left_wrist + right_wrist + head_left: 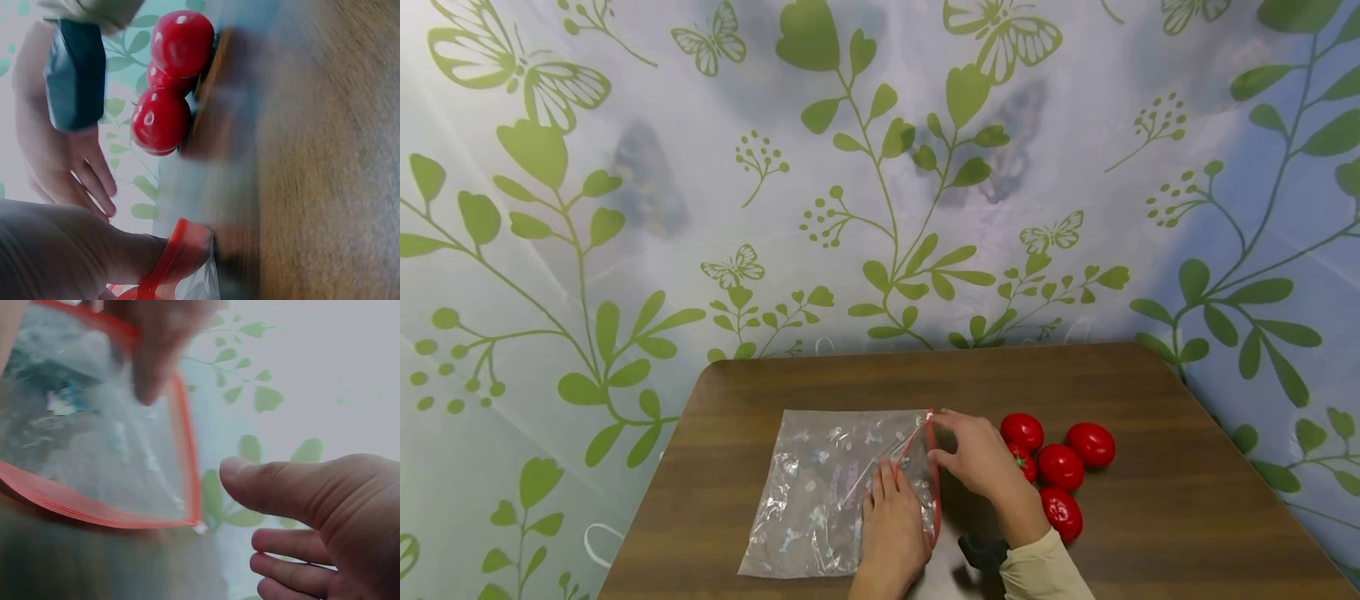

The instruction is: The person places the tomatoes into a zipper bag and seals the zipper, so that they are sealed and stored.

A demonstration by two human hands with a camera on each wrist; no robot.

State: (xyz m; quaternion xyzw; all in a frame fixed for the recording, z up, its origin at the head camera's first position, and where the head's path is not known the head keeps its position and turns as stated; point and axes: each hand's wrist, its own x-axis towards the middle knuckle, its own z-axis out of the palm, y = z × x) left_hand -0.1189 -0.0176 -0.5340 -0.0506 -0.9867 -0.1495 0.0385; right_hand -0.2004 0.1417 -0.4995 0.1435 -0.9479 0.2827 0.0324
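A clear plastic zip bag [805, 492] with a red zip edge and small blue prints lies flat on the table. My left hand [895, 525] rests over its right part, and in the left wrist view the thumb [140, 256] reaches behind the red edge, so the hand pinches the bag's upper layer. The mouth gapes in the right wrist view. Beside the zip's far corner is my right hand [981, 458], thumb [269, 484] and fingers apart with nothing between them. Several glossy red tomatoes [1061, 467] sit just right of the right forearm.
The brown wooden table [1187, 500] has a rounded far edge. Behind it hangs a pale curtain [880, 208] printed with green leaves and butterflies. A dark band [983, 552] is worn at the right wrist, near the tomatoes.
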